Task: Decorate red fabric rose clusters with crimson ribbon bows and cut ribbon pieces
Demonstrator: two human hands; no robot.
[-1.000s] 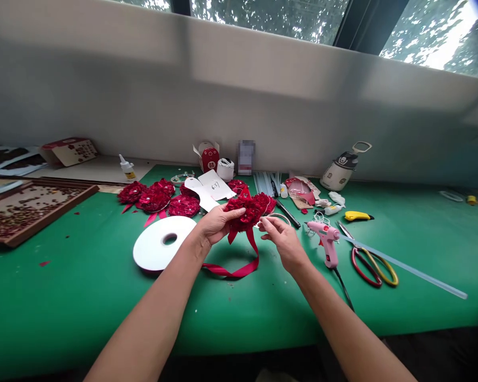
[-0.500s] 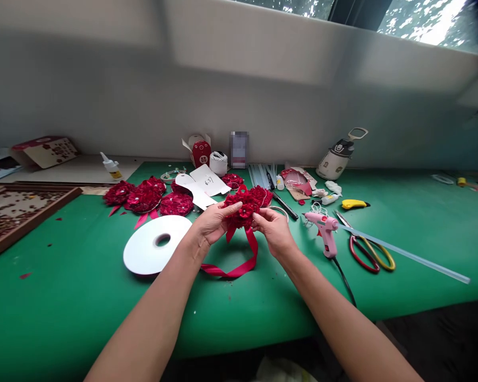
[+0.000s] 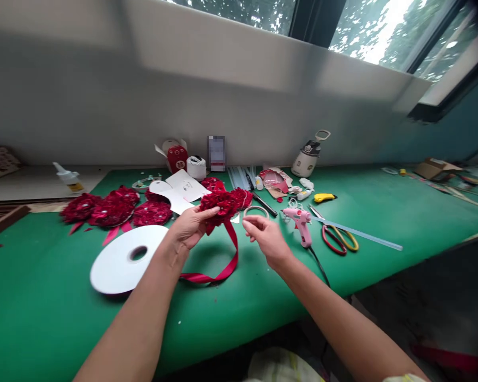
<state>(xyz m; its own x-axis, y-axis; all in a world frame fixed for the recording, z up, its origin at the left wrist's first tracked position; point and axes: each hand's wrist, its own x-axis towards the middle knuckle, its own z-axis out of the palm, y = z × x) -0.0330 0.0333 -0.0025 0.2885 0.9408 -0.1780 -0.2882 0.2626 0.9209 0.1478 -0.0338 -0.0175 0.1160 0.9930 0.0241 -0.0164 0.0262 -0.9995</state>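
Note:
My left hand [image 3: 191, 225] grips a dark red ribbon flower [image 3: 220, 206], its thumb lying over the petals. From the flower a red ribbon [image 3: 231, 260] hangs and curves over the green table toward a white ribbon spool [image 3: 117, 260]. To the right of the flower, apart from it, is my right hand [image 3: 263, 233], thumb and fingers drawn together; whatever they may hold is too small to make out. Just behind that hand lies a ring-shaped roll [image 3: 256, 209]. More red flowers [image 3: 113, 207] rest at the left, beside white card pieces [image 3: 186, 185].
On the green table [image 3: 382, 212], a pink glue gun [image 3: 301, 224] with a cord, scissors [image 3: 338, 237], a clear glue stick [image 3: 366, 237] and a yellow cutter [image 3: 324, 197] lie to the right. A bottle [image 3: 306, 158] and a phone [image 3: 216, 154] stand by the wall.
My right hand has come off the flower and moved a little away to its right. My left hand keeps hold of the flower. The camera view has turned right.

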